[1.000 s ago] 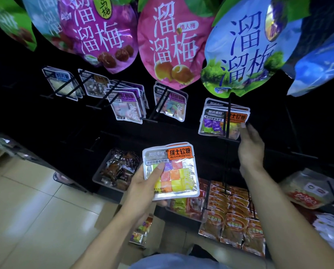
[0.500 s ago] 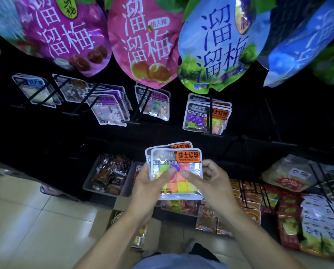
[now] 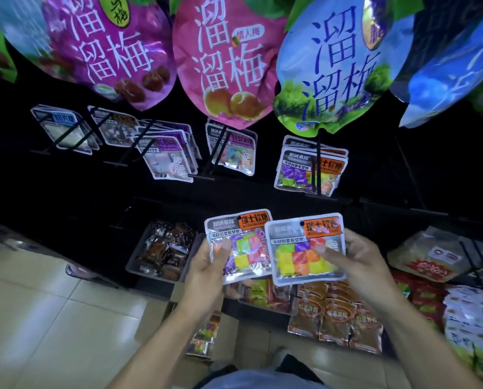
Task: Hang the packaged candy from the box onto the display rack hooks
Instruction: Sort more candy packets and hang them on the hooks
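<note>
Each hand holds one silver candy pack with an orange label and coloured cubes inside. My left hand (image 3: 210,265) grips one candy pack (image 3: 241,242) by its left edge. My right hand (image 3: 355,258) pinches a second candy pack (image 3: 302,251), which overlaps the first on its right. Both are held low in front of the black display rack. Straight above them, a bunch of matching packs (image 3: 299,169) hangs on a black rack hook (image 3: 318,164). The cardboard box (image 3: 229,327) with more packs stands on the floor beneath my left arm.
Big plum bags (image 3: 231,66) hang across the top. More small packs hang on hooks (image 3: 167,155) to the left. A grey tray of dark sweets (image 3: 161,254) sits at lower left, and red snack packs (image 3: 338,315) fill the lower right shelf. Tiled floor lies at left.
My right hand came down from the hanging packs to the stack in my left hand. It has drawn the front pack off to the right, so the two packs now sit side by side.
</note>
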